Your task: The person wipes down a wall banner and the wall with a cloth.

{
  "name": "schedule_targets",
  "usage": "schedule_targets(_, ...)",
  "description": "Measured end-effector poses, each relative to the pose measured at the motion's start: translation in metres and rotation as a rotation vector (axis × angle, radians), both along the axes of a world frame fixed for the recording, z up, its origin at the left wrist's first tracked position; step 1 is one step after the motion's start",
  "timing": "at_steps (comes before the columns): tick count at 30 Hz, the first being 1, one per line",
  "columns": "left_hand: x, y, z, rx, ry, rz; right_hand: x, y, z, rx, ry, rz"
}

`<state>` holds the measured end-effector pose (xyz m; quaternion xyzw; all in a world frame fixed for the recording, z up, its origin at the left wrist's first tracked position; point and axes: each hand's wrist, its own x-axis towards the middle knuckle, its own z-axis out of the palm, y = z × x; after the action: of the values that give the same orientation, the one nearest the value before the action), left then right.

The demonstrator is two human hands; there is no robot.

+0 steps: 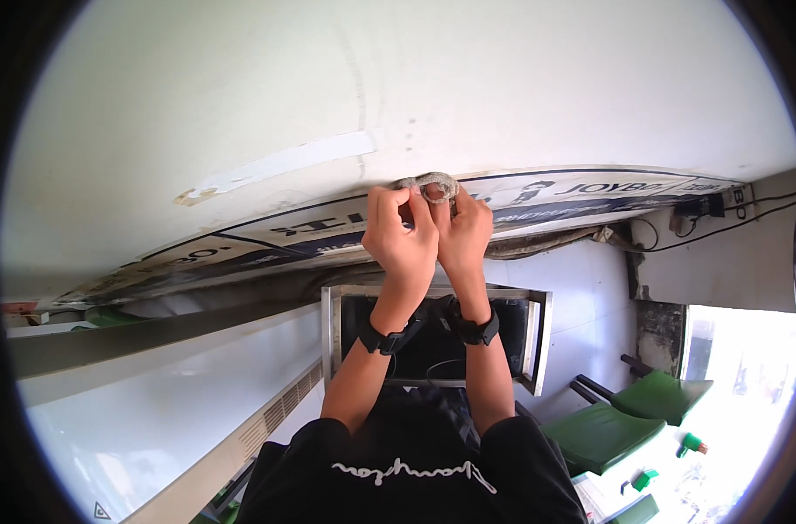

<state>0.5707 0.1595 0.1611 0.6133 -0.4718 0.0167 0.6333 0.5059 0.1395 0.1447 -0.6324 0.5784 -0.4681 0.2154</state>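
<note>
Both hands are raised close together at a wall covered partly by a printed banner strip (568, 196). Between their fingers is a looped, greyish, rope-like piece (440, 182). My left hand (401, 226) pinches its left end with thumb and forefinger. My right hand (462, 226) has its fingers at the loop, with one finger inside the curl. What the piece is attached to behind the hands is hidden. A black strap with a small device sits on each wrist.
A metal-framed box with a dark panel (545, 354) stands below the forearms. A long white appliance or cabinet (175, 393) lies at left. Wrapped piping (535, 245) and black cables run along the wall at right. Green chairs (604, 435) stand at lower right, near a bright opening.
</note>
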Motion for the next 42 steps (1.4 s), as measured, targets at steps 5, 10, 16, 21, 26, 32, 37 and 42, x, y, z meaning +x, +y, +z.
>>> schedule_targets(5,-0.055,-0.020,-0.002,-0.010,-0.016,0.014,-0.054,-0.019,0.003,0.085,-0.050,-0.024)
schedule_targets(10,-0.131,-0.054,-0.011,-0.038,-0.082,-0.045,-0.132,-0.046,-0.006,0.184,-0.020,-0.143)
schedule_targets(16,-0.261,-0.092,-0.011,0.008,0.069,-0.223,-0.271,-0.094,-0.027,0.172,-0.050,-0.312)
schedule_targets(21,-0.294,-0.086,-0.013,0.065,0.064,-0.430,-0.321,-0.103,0.001,0.206,-0.056,-0.347)
schedule_targets(26,-0.245,-0.025,-0.038,0.085,0.066,-0.390,-0.225,-0.075,0.006,0.314,0.092,-0.053)
schedule_targets(32,-0.227,-0.020,-0.027,0.199,-0.053,-0.503,-0.199,-0.069,0.011,0.382,-0.376,-0.162)
schedule_targets(37,-0.270,-0.048,-0.023,0.142,-0.143,-0.681,-0.250,-0.092,0.003,0.283,-0.744,-0.272)
schedule_targets(42,-0.330,-0.088,-0.037,0.059,-0.226,-0.792,-0.328,-0.121,0.000,0.246,-0.683,-0.344)
